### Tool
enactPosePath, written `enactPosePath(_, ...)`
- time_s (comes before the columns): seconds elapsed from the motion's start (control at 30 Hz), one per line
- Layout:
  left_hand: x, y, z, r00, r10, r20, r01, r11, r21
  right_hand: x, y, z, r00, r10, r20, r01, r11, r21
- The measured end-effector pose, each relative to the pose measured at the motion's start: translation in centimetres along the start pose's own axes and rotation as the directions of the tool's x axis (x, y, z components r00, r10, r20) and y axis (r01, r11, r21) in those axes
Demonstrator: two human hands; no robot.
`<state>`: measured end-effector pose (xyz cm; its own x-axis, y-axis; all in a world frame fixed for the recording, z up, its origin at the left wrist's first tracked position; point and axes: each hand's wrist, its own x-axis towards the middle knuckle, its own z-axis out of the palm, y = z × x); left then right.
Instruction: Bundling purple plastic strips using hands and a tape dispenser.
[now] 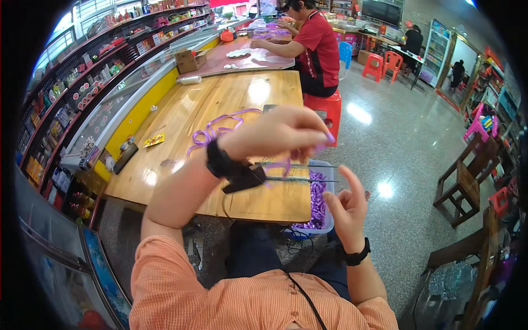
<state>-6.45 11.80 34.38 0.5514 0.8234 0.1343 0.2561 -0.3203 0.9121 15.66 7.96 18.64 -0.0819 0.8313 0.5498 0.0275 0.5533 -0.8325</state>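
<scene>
Above the right part of the wooden table [220, 93], my left hand [278, 132] is closed in a pinch on a purple ribbon, with a bit of purple showing at the fingertips. Below it, two thin dark rods [324, 180] reach out past the table's right edge from a black block [246, 180]. A short length of purple ribbon [286, 166] hangs at the rods. My right hand [351, 208] is near the rod ends, thumb and index finger apart, with nothing seen between them. More purple ribbon [202, 136] lies in loose loops across the tabletop.
A plastic tub [330, 223] full of shiny purple pieces stands beside the table's right edge. A yellow packet [154, 140] and a white bottle [190, 80] are on the table. Across from me, a person in a red shirt [322, 47] sits on a red stool [330, 113].
</scene>
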Motion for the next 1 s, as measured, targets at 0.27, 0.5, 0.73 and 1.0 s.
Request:
enactPosePath(0.27, 4.0, -3.9, 7.9, 0.993, 0.057, 0.103, -0.071, 0.988, 0.135, 1.2, -0.8, -3.5, 0.994, 0.094, -0.062, -0.094, 0.996, 0.005)
enactPosePath(0.5, 5.3, -11.5, 8.1, 0.932, -0.055, 0.357, 0.137, 0.968, -0.209, 1.3, 4.7, -7.0, 0.980, 0.102, -0.169, -0.146, 0.950, -0.277)
enactPosePath(0.73, 5.1, -12.7, 8.7, 0.967, -0.112, 0.231, 0.124, 0.992, -0.039, 0.1, 5.7, -3.9, 0.969, 0.234, 0.084, -0.188, 0.911, -0.367)
enactPosePath(1.0, 4.8, -13.0, 9.0, 0.977, -0.163, 0.136, 0.155, 0.985, 0.072, -0.9, 6.8, -3.3, 0.973, 0.232, 0.011, -0.223, 0.949, -0.223)
